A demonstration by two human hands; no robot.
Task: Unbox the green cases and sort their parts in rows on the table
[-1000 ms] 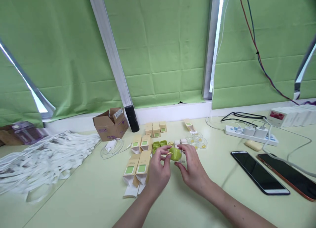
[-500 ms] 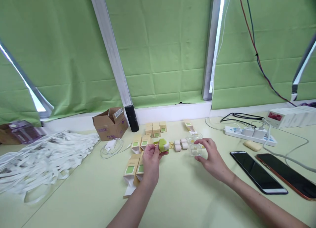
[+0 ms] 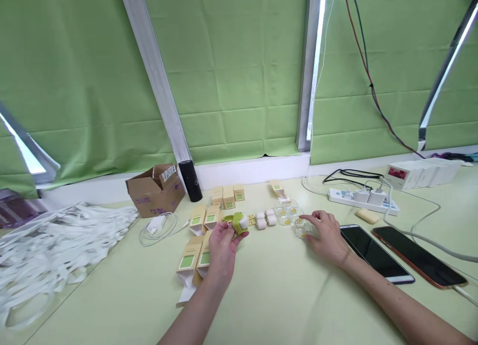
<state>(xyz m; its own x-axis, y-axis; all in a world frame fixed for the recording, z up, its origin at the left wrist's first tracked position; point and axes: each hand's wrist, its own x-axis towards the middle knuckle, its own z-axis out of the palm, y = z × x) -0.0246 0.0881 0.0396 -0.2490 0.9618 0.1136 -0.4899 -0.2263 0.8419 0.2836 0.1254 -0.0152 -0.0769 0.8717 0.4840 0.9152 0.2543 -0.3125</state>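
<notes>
A small white rounded case in a green cover (image 3: 240, 222) sits in the fingers of my left hand (image 3: 223, 245), raised above the table. Pinched between thumb and fingers of my right hand (image 3: 325, 234) is a clear plastic shell (image 3: 301, 228) with a yellow spot. Beside it lie several more clear plastic shells (image 3: 287, 210). Between my hands stand several white rounded cases (image 3: 266, 219) in a small cluster, with little yellow pieces (image 3: 252, 219) to their left. Open kraft boxes (image 3: 187, 259) with green labels are just left of my left hand, which partly hides one.
White straps (image 3: 59, 250) are heaped at the left. Behind are a brown carton (image 3: 159, 193), a black cylinder (image 3: 190, 179) and small closed boxes (image 3: 228, 196). Two phones (image 3: 377, 253) (image 3: 418, 255), a power strip (image 3: 364, 200) and loose cables are on the right.
My right hand has moved slightly right and pulled one clear shell away from the others. The case in my left hand has turned, showing more of its white part. The view has shifted.
</notes>
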